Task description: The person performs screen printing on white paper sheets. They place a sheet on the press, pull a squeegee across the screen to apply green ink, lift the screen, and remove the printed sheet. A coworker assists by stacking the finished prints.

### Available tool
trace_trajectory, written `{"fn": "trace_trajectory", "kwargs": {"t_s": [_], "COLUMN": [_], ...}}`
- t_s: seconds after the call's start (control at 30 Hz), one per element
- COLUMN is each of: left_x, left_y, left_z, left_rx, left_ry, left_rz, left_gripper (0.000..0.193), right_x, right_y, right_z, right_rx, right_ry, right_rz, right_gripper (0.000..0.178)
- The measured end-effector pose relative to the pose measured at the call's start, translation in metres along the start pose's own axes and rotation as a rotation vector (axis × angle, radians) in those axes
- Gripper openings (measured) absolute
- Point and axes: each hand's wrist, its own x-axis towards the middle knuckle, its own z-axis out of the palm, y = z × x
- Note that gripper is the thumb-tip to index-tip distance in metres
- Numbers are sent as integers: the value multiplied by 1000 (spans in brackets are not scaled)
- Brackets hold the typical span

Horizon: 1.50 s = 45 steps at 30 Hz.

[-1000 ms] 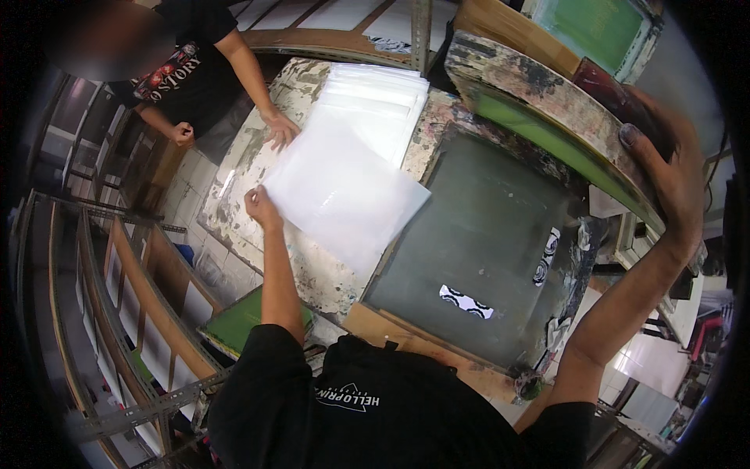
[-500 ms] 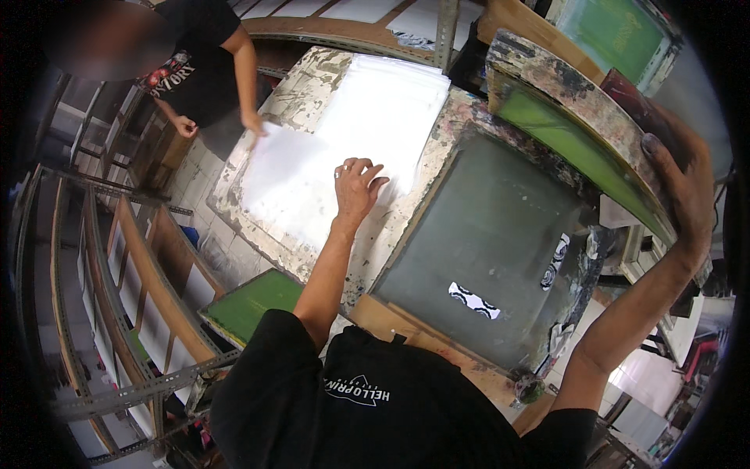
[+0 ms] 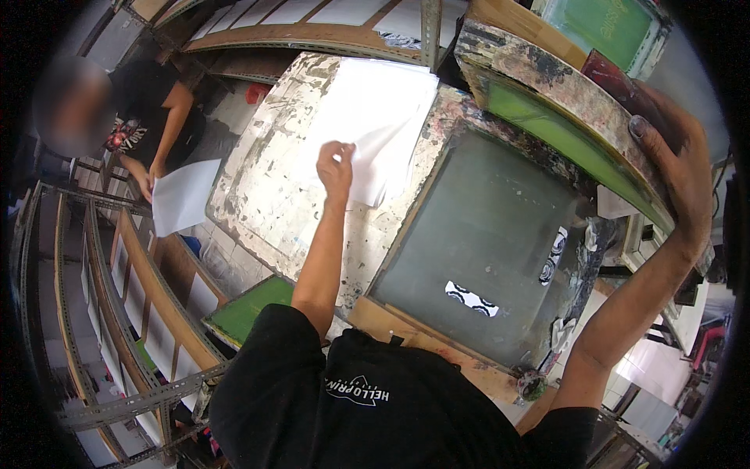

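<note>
My left hand (image 3: 336, 167) is closed in a pinch at the edge of a white paper sheet (image 3: 375, 168), which curls up from the stack of white paper (image 3: 384, 98) on the paint-stained table. My right hand (image 3: 678, 156) grips the end of a raised screen printing frame (image 3: 547, 70), its thumb over the edge. Green mesh (image 3: 547, 121) shows under the frame, and a dark red piece (image 3: 613, 82) lies beside my fingers. Below the frame is a dark grey flat bed (image 3: 492, 211) with two black-and-white patterned strips (image 3: 472, 299) on it.
On the left, a co-worker (image 3: 152, 109) in a black shirt holds a white sheet (image 3: 186, 195) beside the drying racks (image 3: 168, 289). A green screen (image 3: 248, 313) leans near my left elbow. Behind the table, a long shelf (image 3: 312, 35) carries white sheets.
The co-worker has drawn a sheet off the table to the left. My left hand has closed from spread fingers onto a sheet, now curling. My right hand still holds the raised frame.
</note>
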Motion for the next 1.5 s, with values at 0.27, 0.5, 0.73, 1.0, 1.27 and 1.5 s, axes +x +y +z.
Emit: {"fn": "trace_trajectory", "kwargs": {"t_s": [0.27, 0.5, 0.73, 1.0, 1.27, 1.5], "left_x": [-48, -172, -209, -243, -258, -265], "left_y": [154, 117, 143, 175, 177, 181], "left_z": [-19, 3, 77, 105, 96, 91], "left_rx": [244, 436, 74, -92, -163, -136], "left_ry": [-726, -1120, -1312, -1484, -1535, -1522], "left_rz": [130, 459, 636, 780, 792, 834], "left_gripper": [9, 53, 44, 43, 43, 44], "right_x": [-3, -11, -10, -11, -10, -14], "right_y": [-10, -20, -61, -57, -60, -59], "right_z": [3, 2, 7, 4, 2, 4], "right_rx": [-15, 24, -173, -269, -179, -233], "right_ry": [20, 3, 69, 75, 16, 50], "right_rz": [3, 40, -14, -26, -21, -95], "right_gripper": [50, 48, 41, 42, 46, 45]}}
